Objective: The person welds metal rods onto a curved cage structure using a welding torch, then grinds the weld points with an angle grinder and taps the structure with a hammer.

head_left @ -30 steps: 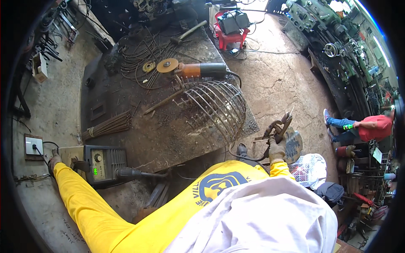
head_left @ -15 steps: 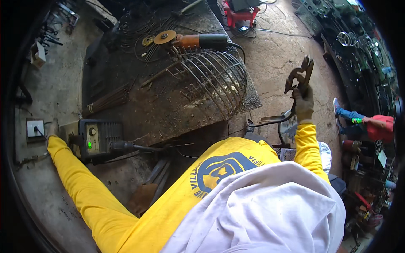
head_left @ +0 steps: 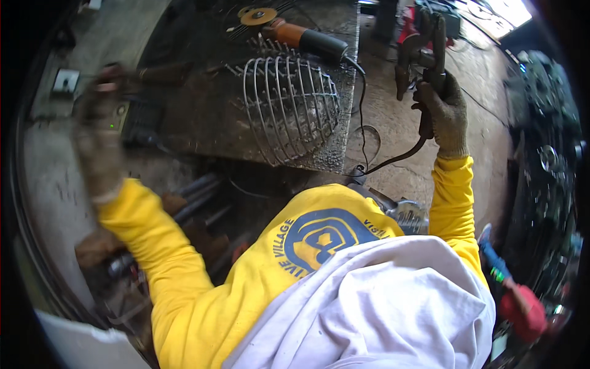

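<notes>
My right hand (head_left: 447, 114), in a work glove, is closed around the handle of a welding electrode holder (head_left: 435, 72), raised to the right of the table. Its dark cable (head_left: 402, 157) runs from the handle down towards my knees. My gloved left hand (head_left: 101, 147) is smeared by motion, so its fingers cannot be made out. It is nearest to the welding machine (head_left: 132, 120), whose small green display shows at the table's left. On the table lies a curved cage of welded metal rods (head_left: 292, 101), touched by neither hand.
An angle grinder (head_left: 307, 40) with a disc lies behind the cage, its cord hanging over the table's right edge. A wall socket (head_left: 66, 81) is at far left. Metal bars (head_left: 200, 194) lie under the table (head_left: 184, 132). A person in red (head_left: 522, 310) is at the right.
My left hand has left the area by the wall socket and welding machine and come up nearer to me. The right hand, still gripping the electrode holder, is raised a little farther away.
</notes>
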The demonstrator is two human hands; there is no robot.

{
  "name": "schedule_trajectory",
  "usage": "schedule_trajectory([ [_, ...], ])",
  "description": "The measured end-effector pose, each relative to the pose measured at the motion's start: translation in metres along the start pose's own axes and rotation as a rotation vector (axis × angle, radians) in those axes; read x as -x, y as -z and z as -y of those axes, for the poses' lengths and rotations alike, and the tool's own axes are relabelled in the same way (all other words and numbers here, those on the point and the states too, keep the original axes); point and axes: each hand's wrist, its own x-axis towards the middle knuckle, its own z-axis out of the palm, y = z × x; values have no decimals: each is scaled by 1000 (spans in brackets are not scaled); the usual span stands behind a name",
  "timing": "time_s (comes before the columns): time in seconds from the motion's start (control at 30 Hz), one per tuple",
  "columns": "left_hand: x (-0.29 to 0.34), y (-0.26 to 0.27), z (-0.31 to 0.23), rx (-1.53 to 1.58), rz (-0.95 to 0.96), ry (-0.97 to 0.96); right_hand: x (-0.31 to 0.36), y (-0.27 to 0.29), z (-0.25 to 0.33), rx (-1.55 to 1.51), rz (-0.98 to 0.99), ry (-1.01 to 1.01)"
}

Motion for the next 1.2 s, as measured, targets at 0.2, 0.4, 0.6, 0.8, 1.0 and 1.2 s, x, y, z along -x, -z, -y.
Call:
schedule_trajectory([
  [0.2,102,-202,-75,-18,525,-226,-20,-30,21,-408,223,-70],
  [0.4,135,-272,-65,-42,393,-113,-3,-76,55,-581,434,-93],
  [0.6,141,-235,-61,-419,182,-486,14,-120,78,-305,629,111],
  [0.8,200,-196,-19,71,-73,161,25,-126,80,113,849,395],
  [1.0,205,-126,33,1051,-350,539,38,-87,24,-202,701,-52],
  [1.2,170,-104,111,1079,-217,662,41,-63,-14,-223,500,-94],
])
